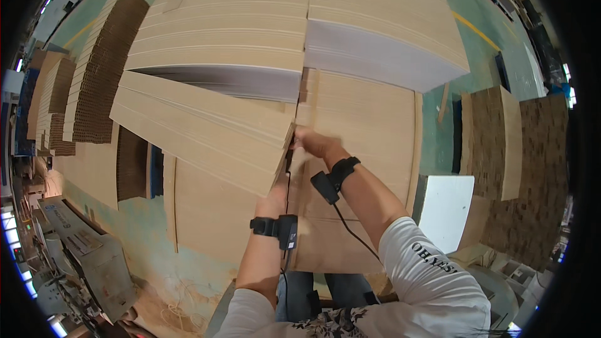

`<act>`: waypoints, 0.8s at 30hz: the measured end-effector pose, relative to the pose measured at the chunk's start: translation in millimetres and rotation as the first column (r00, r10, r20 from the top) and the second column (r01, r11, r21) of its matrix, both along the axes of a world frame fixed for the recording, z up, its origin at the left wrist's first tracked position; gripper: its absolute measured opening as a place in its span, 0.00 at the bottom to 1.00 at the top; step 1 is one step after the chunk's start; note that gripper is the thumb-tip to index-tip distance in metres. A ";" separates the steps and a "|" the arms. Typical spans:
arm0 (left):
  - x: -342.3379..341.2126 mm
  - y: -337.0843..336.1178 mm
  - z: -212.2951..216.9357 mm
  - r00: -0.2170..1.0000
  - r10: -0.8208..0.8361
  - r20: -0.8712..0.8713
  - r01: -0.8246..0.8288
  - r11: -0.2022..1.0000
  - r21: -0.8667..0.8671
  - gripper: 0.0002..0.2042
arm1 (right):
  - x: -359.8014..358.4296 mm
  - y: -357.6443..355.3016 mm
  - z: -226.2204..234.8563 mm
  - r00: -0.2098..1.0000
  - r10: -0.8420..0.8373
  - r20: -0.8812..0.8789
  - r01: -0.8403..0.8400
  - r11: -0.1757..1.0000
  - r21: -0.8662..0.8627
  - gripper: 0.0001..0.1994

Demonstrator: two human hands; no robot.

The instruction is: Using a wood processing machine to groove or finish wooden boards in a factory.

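Observation:
A slanting bundle of long tan boards [200,128] lies in front of me, its right end angled toward my body. At the upper part of that end, my right hand [315,142] is closed on the boards' edges, with its fingertips partly hidden. My left hand [273,195] holds the lower corner of the same end, and its fingers are mostly hidden by the boards. Behind the bundle stands a row of similar tan boards [219,44], with a pale face showing in the gap. Both wrists wear black straps with small boxes.
Another row of tan boards with a pale front [382,50] stands at the far right, on a flat tan sheet [363,125]. Stacked corrugated cardboard [103,69] rises at left, more cardboard [494,144] at right. A white panel [444,209] is near my right arm; a grey machine [94,250] stands lower left.

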State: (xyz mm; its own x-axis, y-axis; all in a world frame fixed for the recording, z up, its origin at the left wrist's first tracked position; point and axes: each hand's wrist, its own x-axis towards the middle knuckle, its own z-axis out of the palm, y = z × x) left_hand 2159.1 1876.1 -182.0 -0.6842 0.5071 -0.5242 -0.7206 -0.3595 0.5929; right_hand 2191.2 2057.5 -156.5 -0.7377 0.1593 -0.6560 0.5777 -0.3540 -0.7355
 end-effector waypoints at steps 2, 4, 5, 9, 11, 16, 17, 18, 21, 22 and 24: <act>11.1 -26.2 3.6 0.998 -0.036 0.051 0.035 0.999 0.017 0.18 | 21.2 -31.9 8.2 0.997 -0.062 -0.047 0.062 0.998 -0.015 0.29; 22.9 -51.3 14.1 0.994 -0.061 0.086 0.059 0.998 0.026 0.18 | 40.1 -61.2 18.3 0.989 -0.096 -0.114 0.092 0.995 -0.039 0.29; 31.4 -61.7 21.2 0.992 -0.070 0.106 0.067 0.997 0.034 0.18 | 51.1 -73.3 23.4 0.987 -0.107 -0.117 0.104 0.994 -0.034 0.29; 78.0 -93.9 58.0 0.968 -0.108 0.225 0.126 0.990 -0.067 0.18 | 104.2 -91.6 43.5 0.985 -0.148 -0.092 0.134 0.981 -0.143 0.29; 109.1 -109.5 74.9 0.806 -0.591 -0.005 0.504 0.692 -0.517 0.19 | 134.9 -99.4 51.7 0.985 -0.163 -0.055 0.153 0.976 -0.152 0.29; 218.1 -121.9 63.6 0.897 -0.429 0.101 0.438 0.844 -0.309 0.23 | 223.1 -94.7 47.7 0.990 -0.138 -0.014 0.136 0.983 -0.121 0.29; 246.6 -120.8 55.9 0.931 -0.329 0.156 0.356 0.914 -0.195 0.24 | 245.3 -90.8 45.7 0.994 -0.112 -0.005 0.111 0.989 -0.101 0.30; 274.9 -119.5 48.9 0.947 -0.232 0.224 0.256 0.963 -0.084 0.25 | 267.5 -83.6 44.3 0.993 -0.099 -0.056 0.093 0.989 -0.113 0.29; 345.3 -103.6 27.1 0.923 -0.147 0.356 0.148 0.989 0.024 0.26 | 329.9 -67.9 48.8 0.992 -0.082 -0.096 0.070 0.990 -0.126 0.27; 368.0 -92.4 20.8 0.911 -0.142 0.387 0.137 0.990 0.042 0.26 | 347.9 -59.2 52.3 0.993 -0.065 -0.094 0.056 0.993 -0.103 0.26; 411.9 -66.9 11.3 0.888 -0.135 0.440 0.115 0.991 0.073 0.26 | 380.6 -42.3 60.4 0.994 -0.027 -0.107 0.016 0.994 -0.105 0.27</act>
